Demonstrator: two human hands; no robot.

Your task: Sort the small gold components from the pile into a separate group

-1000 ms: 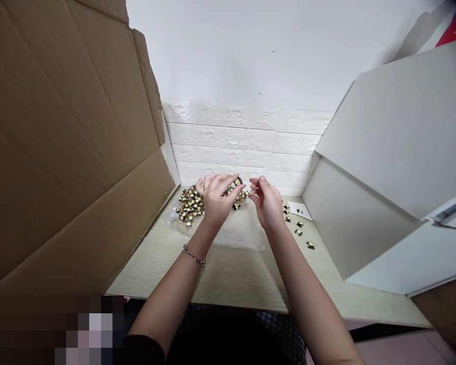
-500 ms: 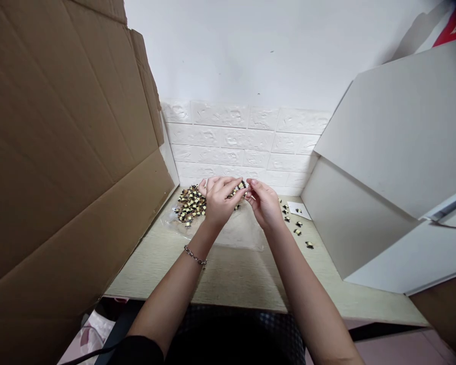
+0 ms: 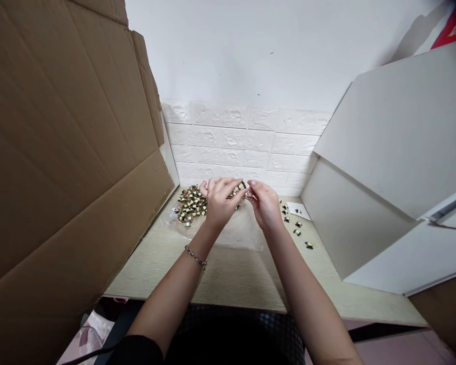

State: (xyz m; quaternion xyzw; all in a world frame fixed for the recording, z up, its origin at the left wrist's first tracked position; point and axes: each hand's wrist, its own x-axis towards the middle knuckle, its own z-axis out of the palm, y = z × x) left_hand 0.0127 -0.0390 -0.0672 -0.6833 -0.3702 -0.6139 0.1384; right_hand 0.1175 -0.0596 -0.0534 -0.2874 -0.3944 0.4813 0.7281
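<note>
My left hand (image 3: 221, 200) and my right hand (image 3: 265, 203) meet at the fingertips above the table. The right thumb and fingers are pinched together beside the left thumb tip; whatever sits between them is too small to make out. The left fingers are bent toward the right hand, with small black-and-yellow parts (image 3: 240, 186) showing between thumb and forefinger. I cannot tell whether these are held or lie behind. A pile of small wound coil parts (image 3: 192, 204), yellow-taped with black ends, lies left of and behind my left hand on a clear plastic bag (image 3: 247, 235).
Loose coil parts (image 3: 309, 245) lie scattered at the right, one on a white card (image 3: 305, 212). A tall cardboard sheet (image 3: 76, 152) walls the left side, white panels (image 3: 368, 203) the right. A brick-patterned wall (image 3: 231, 137) stands behind the table (image 3: 243, 284).
Both hands stay almost in place, with only slight shifts at the fingertips. The pile and the scattered parts look the same.
</note>
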